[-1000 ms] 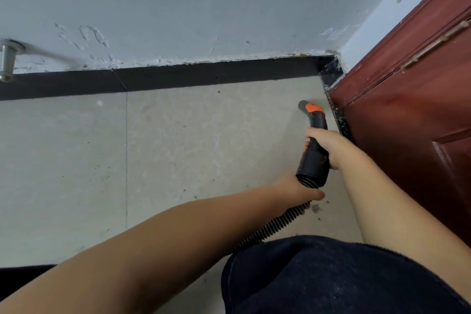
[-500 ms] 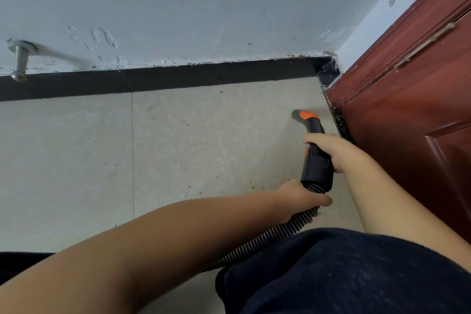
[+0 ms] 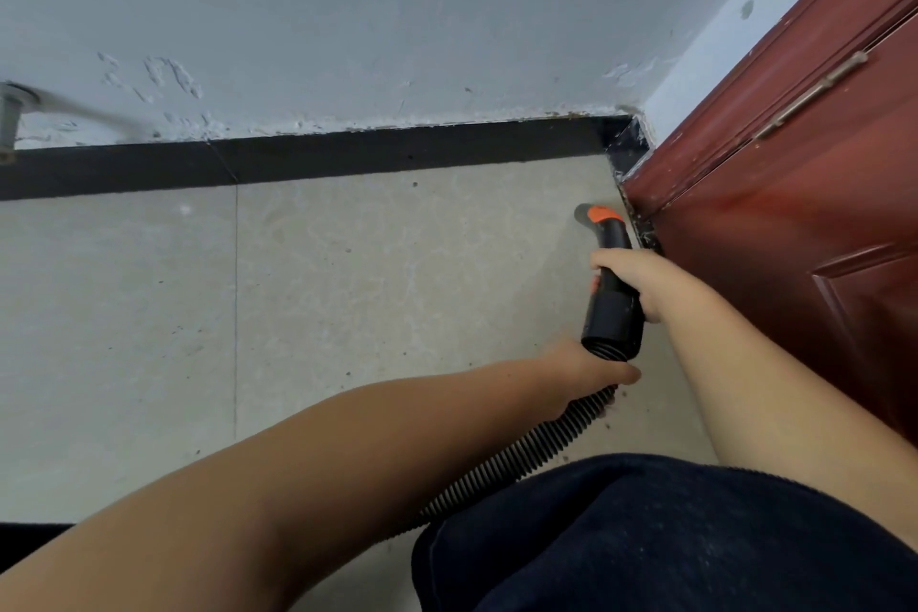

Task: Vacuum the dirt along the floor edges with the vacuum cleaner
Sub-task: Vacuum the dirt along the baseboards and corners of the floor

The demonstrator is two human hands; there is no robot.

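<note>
The black vacuum handle (image 3: 612, 308) ends in an orange-marked nozzle tip (image 3: 593, 214) that points at the beige tiled floor close to the foot of the red door. My right hand (image 3: 633, 278) grips the handle around its middle. Below it, my left hand (image 3: 583, 363) holds the ribbed black hose (image 3: 526, 457) where it joins the handle. The hose runs back toward my dark-clothed knee (image 3: 646, 537). Dirt specks lie in the dark gap along the door's bottom edge (image 3: 646, 234) and on the tile near the hose (image 3: 618, 395).
A black skirting strip (image 3: 323, 159) runs along the pale wall and meets the red-brown door (image 3: 795, 214) in the corner. A metal door stop (image 3: 10, 119) sticks out of the wall at far left. Open tile floor (image 3: 298, 293) spreads to the left.
The nozzle drew back from the corner half a second ago, then moved forward again along the door edge. Both hands kept their hold.
</note>
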